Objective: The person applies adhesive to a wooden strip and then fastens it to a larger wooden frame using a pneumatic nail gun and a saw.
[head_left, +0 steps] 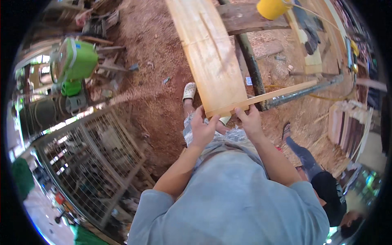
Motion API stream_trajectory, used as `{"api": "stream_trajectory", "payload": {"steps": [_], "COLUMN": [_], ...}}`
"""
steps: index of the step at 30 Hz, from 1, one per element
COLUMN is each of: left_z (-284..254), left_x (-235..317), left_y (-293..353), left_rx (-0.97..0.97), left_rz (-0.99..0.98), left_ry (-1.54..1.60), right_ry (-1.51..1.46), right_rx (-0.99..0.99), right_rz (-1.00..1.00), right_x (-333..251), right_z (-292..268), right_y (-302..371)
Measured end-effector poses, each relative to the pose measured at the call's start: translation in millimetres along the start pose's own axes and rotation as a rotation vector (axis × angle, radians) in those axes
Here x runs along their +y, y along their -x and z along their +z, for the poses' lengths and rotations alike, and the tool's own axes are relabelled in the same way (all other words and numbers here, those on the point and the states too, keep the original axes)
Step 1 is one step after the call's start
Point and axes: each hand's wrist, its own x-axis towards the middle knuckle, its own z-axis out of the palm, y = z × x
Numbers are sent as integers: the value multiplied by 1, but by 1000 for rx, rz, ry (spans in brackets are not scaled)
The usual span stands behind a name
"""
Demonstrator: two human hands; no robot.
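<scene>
A wide, pale wooden board [218,61] stretches away from me with its near end at my waist. Across that end lies a narrow wooden strip [281,92], which runs out to the right past the board's edge. My left hand [202,128] is closed on the strip's left end at the board's near-left corner, thumb on the near side. Near the board's right corner, my right hand [250,122] pinches the same strip between thumb and fingers. The undersides of both grips are hidden, so I cannot tell whether the fingers also touch the board.
A metal pipe frame [302,96] and a dark plank [249,18] stand beside the board, with a yellow bucket [271,9] on top. Left are a metal grid rack [94,163] and a green container [79,59]. Another person [322,179] is at right. Sawdust covers the ground.
</scene>
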Motion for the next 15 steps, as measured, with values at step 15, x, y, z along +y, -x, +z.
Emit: {"api": "stream_trajectory", "payload": {"steps": [15], "left_z": [21], "left_x": [-12], "left_y": [19], "left_rx": [215], "left_rz": [-215], "left_ry": [265], "right_ry": [1401], "right_rx": [-371], "right_rz": [46], "right_x": [-96], "right_z": [6], "right_y": [31]}}
